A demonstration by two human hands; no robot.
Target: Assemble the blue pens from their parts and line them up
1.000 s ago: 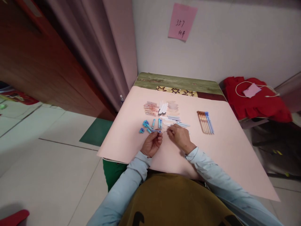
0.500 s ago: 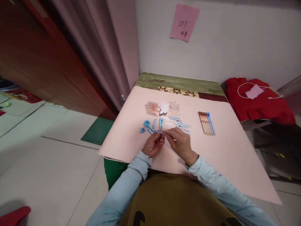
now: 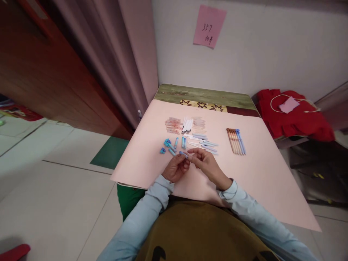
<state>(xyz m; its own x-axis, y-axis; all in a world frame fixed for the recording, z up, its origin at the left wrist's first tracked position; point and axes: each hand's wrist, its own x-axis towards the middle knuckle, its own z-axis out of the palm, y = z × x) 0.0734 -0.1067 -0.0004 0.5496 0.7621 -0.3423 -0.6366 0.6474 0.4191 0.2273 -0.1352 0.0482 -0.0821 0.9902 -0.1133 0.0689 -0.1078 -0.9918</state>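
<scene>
My left hand (image 3: 176, 169) is closed round a small blue pen barrel (image 3: 183, 154) whose end sticks up between the fingers. My right hand (image 3: 206, 164) meets it from the right, fingertips pinched at the barrel's tip on something too small to name. Both hands hover over a pink sheet (image 3: 252, 181) covering the table. Just beyond them lie loose blue pen parts (image 3: 168, 145), pale blue barrels (image 3: 207, 144), white refills (image 3: 187, 125) and clear pinkish pieces (image 3: 173, 125). A neat row of finished orange and blue pens (image 3: 236, 141) lies to the right.
The table's green patterned edge (image 3: 203, 95) meets the wall, where a pink note (image 3: 208, 25) hangs. A curtain (image 3: 127, 54) and a wooden door (image 3: 40, 72) are at the left. A red cloth with a white cable (image 3: 293, 112) lies on a seat at the right.
My right hand has come in from the table to meet my left hand at the blue barrel's tip. The barrel is now tilted up slightly. The view shifted a little.
</scene>
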